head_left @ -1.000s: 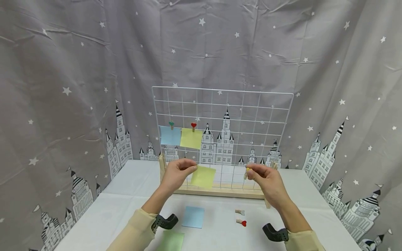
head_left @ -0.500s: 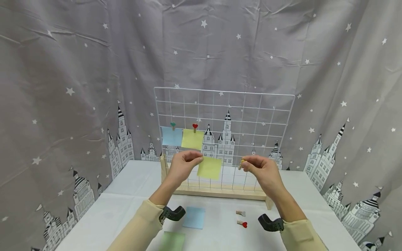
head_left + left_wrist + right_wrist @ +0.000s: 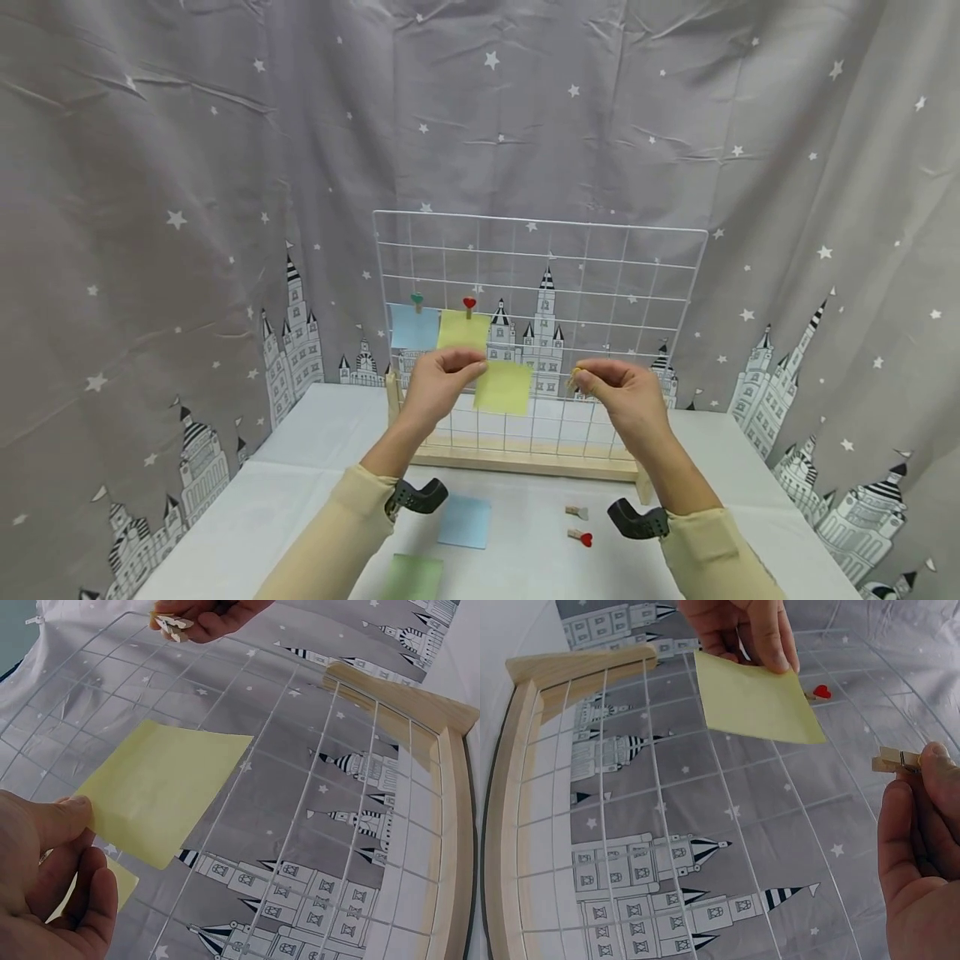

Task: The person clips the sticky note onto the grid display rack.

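Note:
My left hand (image 3: 438, 385) pinches a yellow sticky note (image 3: 504, 388) by its upper left corner, in front of the white wire grid (image 3: 600, 300). To the right, my right hand (image 3: 628, 396) holds a small wooden clothespin (image 3: 897, 759) between thumb and fingers, a short way from the note. In the right wrist view the clothespin's wooden tip points toward the grid. On the grid's left side hang a blue note (image 3: 414, 327) under a green heart clothespin (image 3: 417, 302) and another yellow note (image 3: 463, 330) under a red heart clothespin (image 3: 469, 306).
A wooden base (image 3: 525, 463) supports the grid on the white table (image 3: 315, 442). In front lie a blue note (image 3: 463, 522), a green note (image 3: 414, 577), a grey-white heart clothespin (image 3: 576, 512) and a red heart clothespin (image 3: 580, 537). A grey star-print curtain (image 3: 570, 150) hangs behind.
Both hands have risen toward the grid, the left moving slightly right with the yellow note, the right moving slightly left with the clothespin. Both keep their hold.

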Available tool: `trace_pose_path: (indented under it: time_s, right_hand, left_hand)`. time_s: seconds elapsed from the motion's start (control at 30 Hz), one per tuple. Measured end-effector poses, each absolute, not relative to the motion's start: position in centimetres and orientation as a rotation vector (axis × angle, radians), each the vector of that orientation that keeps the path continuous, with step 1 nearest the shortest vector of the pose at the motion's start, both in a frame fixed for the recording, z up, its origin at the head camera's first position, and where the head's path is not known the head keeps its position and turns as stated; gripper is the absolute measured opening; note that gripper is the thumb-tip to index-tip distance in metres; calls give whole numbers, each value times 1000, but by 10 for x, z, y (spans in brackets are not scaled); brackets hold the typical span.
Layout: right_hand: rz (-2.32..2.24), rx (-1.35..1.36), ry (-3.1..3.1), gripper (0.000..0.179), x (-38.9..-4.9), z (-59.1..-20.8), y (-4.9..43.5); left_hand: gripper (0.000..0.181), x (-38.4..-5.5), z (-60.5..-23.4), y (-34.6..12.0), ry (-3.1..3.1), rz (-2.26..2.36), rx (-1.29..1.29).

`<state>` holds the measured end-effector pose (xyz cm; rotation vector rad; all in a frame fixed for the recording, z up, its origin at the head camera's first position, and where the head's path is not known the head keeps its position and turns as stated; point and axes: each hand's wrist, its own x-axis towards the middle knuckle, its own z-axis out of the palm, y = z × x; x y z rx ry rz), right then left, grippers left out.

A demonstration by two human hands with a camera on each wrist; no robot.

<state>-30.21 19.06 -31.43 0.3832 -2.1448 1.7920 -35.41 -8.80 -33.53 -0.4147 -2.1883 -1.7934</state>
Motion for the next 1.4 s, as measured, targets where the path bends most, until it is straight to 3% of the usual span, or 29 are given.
trace_pose_path:
  time_s: [1.4]
  right_hand:
    - [1818, 407, -2069, 28, -350, -274, 157]
  left_hand:
    - [17, -379, -303, -69, -2084, -1833, -299]
